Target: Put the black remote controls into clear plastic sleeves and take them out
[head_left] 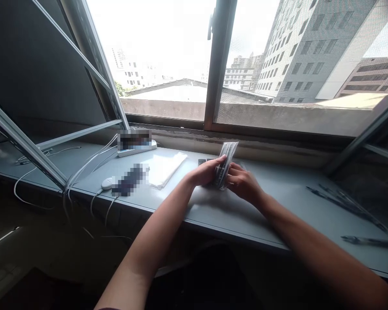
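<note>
A clear plastic packet stands tilted above the desk, with something dark and white lettering showing in its lower part. My left hand grips its left side, the thumb lying across the front. From the right, my right hand closes bent fingers on the packet's lower edge; its fingertips are partly hidden. Just behind my left hand lies a dark flat thing with a grid of small cells, mostly covered by the hand. To the left, a flat pile of clear plastic bags rests on the desk.
Several dark pens lie at the right of the desk. At the left are a white power strip, a round white charger, a pixelated object and loose white cables. Metal frame posts flank the desk; a window stands behind.
</note>
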A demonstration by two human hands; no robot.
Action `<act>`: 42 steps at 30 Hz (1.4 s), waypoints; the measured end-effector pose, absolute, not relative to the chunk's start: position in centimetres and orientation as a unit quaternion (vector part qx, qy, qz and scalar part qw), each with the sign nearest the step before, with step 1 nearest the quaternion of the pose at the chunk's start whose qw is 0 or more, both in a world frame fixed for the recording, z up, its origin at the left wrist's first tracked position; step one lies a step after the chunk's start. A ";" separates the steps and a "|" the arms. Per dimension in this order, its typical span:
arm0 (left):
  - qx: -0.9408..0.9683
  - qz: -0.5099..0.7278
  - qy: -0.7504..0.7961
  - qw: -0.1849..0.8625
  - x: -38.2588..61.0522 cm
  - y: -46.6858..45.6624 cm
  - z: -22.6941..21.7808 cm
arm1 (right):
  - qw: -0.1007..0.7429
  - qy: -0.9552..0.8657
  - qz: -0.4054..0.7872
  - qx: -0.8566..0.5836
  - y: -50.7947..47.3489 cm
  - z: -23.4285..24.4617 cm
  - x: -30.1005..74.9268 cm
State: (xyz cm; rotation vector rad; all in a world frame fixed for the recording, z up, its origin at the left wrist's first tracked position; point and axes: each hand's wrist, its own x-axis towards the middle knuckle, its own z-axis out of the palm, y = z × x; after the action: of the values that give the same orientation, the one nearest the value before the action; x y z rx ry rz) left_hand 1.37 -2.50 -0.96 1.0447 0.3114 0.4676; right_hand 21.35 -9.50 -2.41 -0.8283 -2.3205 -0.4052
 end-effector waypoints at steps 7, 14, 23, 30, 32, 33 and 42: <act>0.485 0.231 0.159 0.828 1.1 -2.6 -1.1 | 0.348 -0.857 -0.153 -0.349 -9.9 -1.7 21.3; 0.492 0.259 0.165 0.814 1.2 -3.5 -0.7 | 0.453 -0.795 -0.115 -0.387 -9.8 -0.8 21.9; 0.436 0.440 0.170 0.766 1.8 -2.5 -0.5 | 0.508 -0.724 -0.020 -0.466 -10.2 -1.0 20.3; 0.436 0.463 0.158 0.756 1.7 -2.9 -0.2 | 0.473 -0.691 0.262 -0.480 -10.0 -2.4 19.2; 0.449 0.453 0.149 0.756 1.8 -3.2 -0.2 | 0.472 -0.665 0.340 -0.469 -10.1 -2.6 18.7; 0.460 0.445 0.145 0.755 1.8 -3.2 -0.2 | 0.476 -0.654 0.369 -0.458 -10.1 -2.6 18.6; 0.459 0.491 0.152 0.725 1.7 -2.4 -0.6 | 0.541 -0.577 0.421 -0.444 -9.4 -2.0 19.2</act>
State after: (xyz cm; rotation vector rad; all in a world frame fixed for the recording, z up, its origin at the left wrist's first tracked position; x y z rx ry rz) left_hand 1.75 -2.42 -0.58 1.0118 0.3362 1.0821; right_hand 19.24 -9.40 -1.98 -1.0555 -1.3720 0.9993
